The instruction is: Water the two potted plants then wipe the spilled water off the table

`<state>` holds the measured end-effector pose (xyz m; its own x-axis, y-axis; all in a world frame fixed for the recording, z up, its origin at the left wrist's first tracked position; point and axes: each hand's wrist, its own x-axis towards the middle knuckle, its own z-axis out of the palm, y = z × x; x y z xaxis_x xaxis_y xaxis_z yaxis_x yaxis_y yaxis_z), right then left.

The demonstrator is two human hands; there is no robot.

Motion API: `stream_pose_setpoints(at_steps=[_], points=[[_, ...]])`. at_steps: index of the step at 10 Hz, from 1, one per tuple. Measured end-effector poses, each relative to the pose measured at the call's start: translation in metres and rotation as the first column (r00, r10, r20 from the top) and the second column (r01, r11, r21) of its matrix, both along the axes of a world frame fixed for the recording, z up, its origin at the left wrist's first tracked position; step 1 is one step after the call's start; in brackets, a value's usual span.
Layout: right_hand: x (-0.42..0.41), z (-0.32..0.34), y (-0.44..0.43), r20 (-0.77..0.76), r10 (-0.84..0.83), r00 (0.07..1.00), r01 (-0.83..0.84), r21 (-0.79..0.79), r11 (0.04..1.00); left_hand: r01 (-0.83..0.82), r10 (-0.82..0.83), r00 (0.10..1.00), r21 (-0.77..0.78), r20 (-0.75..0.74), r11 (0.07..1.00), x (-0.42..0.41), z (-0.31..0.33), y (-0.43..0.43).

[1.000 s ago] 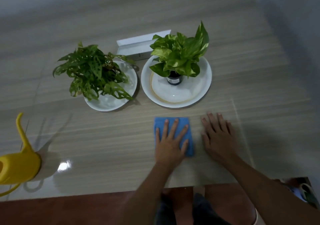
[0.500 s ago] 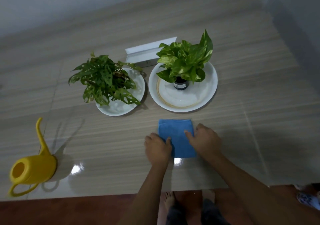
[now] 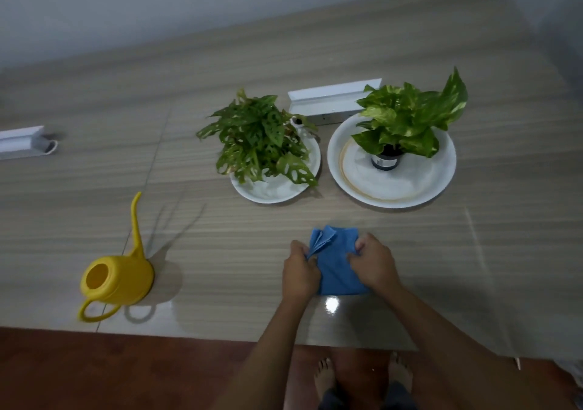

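I see the folded blue cloth (image 3: 339, 267) lying on the glossy wood-grain desk (image 3: 220, 245), near its front edge, just before the two white plates. My left hand (image 3: 299, 272) pinches its bunched left edge; my right hand (image 3: 373, 266) is closed on its right side. The yellow plastic watering can (image 3: 118, 278) stands well apart at left.

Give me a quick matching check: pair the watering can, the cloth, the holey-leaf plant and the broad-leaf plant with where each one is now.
Things:
1. yellow watering can
2. blue cloth
3. holey-leaf plant
4. broad-leaf plant

Places:
A. on the larger white plate
B. gripped by both hands
C. standing alone at the table's near left
D. on the smaller white plate

Pairs: 1-C, 2-B, 3-D, 4-A
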<state>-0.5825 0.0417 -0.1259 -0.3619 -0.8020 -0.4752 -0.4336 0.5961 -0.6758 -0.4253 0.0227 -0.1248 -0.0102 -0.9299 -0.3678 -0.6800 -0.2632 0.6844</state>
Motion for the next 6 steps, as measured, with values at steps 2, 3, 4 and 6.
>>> stream_pose_setpoints(at_steps=[2,3,4,6], points=[[0.116,-0.002,-0.024,0.135,0.131,0.982,-0.122,-0.077,0.990,-0.122,0.127,0.986,-0.052,0.111,0.991,0.142,-0.004,-0.021],[0.174,-0.003,-0.034,0.148,0.240,0.959,-0.226,-0.105,0.968,-0.149,0.158,0.971,-0.063,0.178,0.987,0.204,-0.007,-0.031],[0.215,-0.010,-0.041,0.130,0.321,0.938,-0.305,-0.132,0.943,-0.186,0.195,0.959,-0.060,0.207,0.981,0.248,-0.013,-0.034],[0.241,-0.004,-0.043,0.077,0.379,0.922,-0.371,-0.105,0.923,-0.237,0.255,0.943,-0.104,0.213,0.966,0.275,-0.018,-0.030]])
